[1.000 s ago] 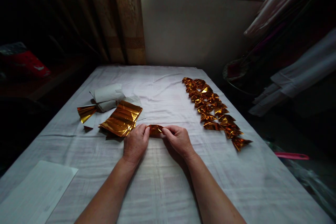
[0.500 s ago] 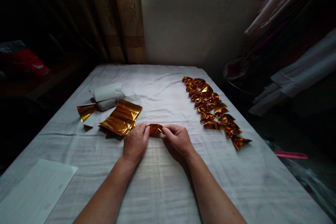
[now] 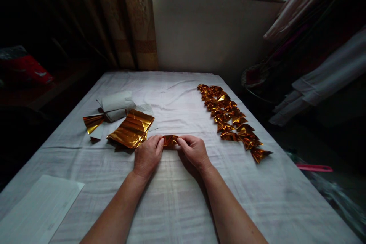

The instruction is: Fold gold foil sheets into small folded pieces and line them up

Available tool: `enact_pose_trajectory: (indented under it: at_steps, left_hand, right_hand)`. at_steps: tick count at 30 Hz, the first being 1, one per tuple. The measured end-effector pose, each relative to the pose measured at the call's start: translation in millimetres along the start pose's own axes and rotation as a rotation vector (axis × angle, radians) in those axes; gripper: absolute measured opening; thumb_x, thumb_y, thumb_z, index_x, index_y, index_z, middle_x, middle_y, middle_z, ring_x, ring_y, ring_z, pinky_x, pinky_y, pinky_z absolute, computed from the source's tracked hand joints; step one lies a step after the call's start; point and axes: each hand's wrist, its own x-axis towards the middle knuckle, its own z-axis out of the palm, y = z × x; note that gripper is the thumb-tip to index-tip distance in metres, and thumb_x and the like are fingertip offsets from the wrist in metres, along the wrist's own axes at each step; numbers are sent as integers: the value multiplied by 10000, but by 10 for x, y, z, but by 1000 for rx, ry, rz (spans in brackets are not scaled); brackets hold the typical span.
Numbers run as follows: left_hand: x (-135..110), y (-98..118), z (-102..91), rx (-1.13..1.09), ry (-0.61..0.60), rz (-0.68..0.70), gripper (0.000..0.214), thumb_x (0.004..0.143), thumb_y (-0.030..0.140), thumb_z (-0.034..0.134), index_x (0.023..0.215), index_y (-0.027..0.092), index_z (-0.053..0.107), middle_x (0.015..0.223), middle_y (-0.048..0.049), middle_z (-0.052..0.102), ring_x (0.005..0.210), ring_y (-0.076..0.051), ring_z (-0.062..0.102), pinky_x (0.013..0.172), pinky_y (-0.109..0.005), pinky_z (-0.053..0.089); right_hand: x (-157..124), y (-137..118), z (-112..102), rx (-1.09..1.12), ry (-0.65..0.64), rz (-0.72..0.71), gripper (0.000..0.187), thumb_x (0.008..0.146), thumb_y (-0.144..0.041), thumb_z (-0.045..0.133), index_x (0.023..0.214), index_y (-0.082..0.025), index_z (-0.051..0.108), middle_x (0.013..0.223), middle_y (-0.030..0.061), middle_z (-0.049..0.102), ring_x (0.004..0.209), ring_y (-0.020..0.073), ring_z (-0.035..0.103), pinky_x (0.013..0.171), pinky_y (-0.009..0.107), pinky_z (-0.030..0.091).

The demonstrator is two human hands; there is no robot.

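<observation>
Between my two hands a small folded piece of gold foil paper (image 3: 170, 140) is held just over the cloth-covered table. My left hand (image 3: 148, 155) pinches its left end between thumb and fingers. Its right end is gripped the same way by my right hand (image 3: 195, 151). Close by on the left lies a stack of gold foil sheets (image 3: 132, 127), partly behind my left hand. To the right, several folded gold foil pieces (image 3: 225, 112) stand in two slanting rows, and the nearest one (image 3: 260, 155) lies close to the table's right edge.
A white paper wrapper (image 3: 117, 102) and a fanned gold piece (image 3: 93, 122) lie beyond the stack. A pale sheet (image 3: 42, 206) rests at the near left. Hanging clothes (image 3: 328, 76) are beyond the right edge, with a pink handle (image 3: 314, 168) below. A curtain (image 3: 137, 19) hangs behind.
Both hands keep hold of the gold foil paper in nearly the same place. The camera view has shifted very slightly; the other things lie as before.
</observation>
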Motion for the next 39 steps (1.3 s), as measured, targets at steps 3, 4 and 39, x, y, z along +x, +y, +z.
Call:
enact_pose_trajectory:
  at_steps: [3,4,39]
  left_hand:
    - [-1,-3,-4,9,-8,14,293,975,320,421,980,225,699,963,-43,749,840,-197,682,699,-265,459]
    - [-3,-4,-4,16,-8,14,296,977,320,420,974,224,699,959,-44,749,836,-197,681,696,-266,456]
    - [-4,-84,128,-153,128,76,249,967,303,457,925,205,682,909,-37,748,830,-188,692,743,-262,493]
  right_hand:
    - [-7,-16,-3,-61,-8,-18,243,868,-343,550,853,-251,774,857,24,781,776,204,716,719,284,532]
    - [-9,-18,-1,-82,-11,-20,245,872,-335,544,862,-256,775,869,24,782,786,204,717,728,285,533]
    - [-18,-53,-56,-274,-26,-22,196,866,-270,554,891,-235,745,893,26,771,796,174,700,759,259,501]
